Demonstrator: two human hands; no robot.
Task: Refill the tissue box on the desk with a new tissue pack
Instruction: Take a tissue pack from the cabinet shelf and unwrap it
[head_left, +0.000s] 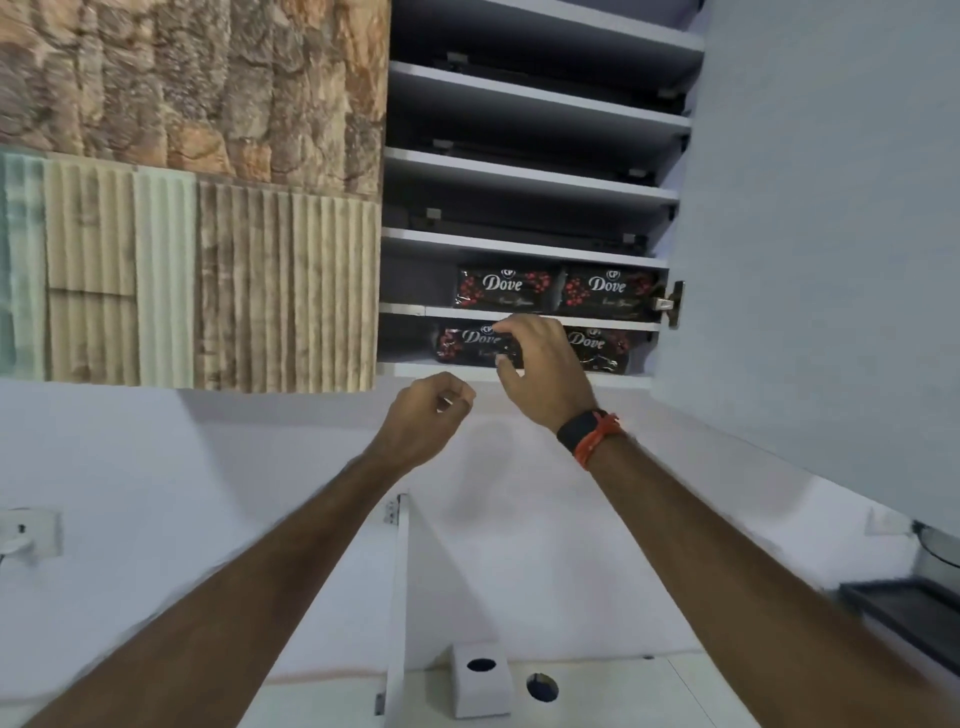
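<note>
A wall cabinet stands open above the desk. Its lowest two shelves hold black "Dove" tissue packs: two on the upper one (506, 288) and two on the bottom one (465, 345). My right hand (540, 364) is raised in front of the bottom-left pack with fingers spread around it, not closed on it. Just below the cabinet's bottom edge, my left hand (423, 415) hangs loosely curled and holds nothing. A white cube tissue box (478, 686) with a round dark hole in its top stands on the desk at the bottom of the view.
The open cabinet door (810, 249) hangs to the right, hinge (670, 304) at its edge. Upper shelves (535, 182) look bare. A stone-and-ribbed panel (197, 208) covers the wall left. A round cable hole (542, 687) is in the desk; a dark tray (909, 608) sits right.
</note>
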